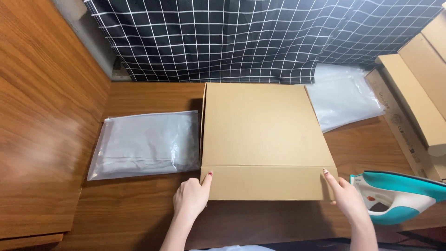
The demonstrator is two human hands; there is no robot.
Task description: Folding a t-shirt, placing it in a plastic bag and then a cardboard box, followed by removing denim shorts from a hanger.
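A flat brown cardboard box [267, 130] lies closed on the wooden table [139, 214], its front flap folded down toward me. My left hand [191, 197] rests at the flap's lower left corner, one fingertip touching the cardboard. My right hand [346, 197] touches the flap's lower right corner with an outstretched finger. Neither hand grips anything.
A clear zip bag with folded grey cloth [146, 144] lies left of the box. Empty clear bags [341, 95] lie behind it at right. Stacked cardboard boxes [418, 88] stand at far right, a teal and white iron [402, 195] near right. A checked curtain [223, 37] hangs behind.
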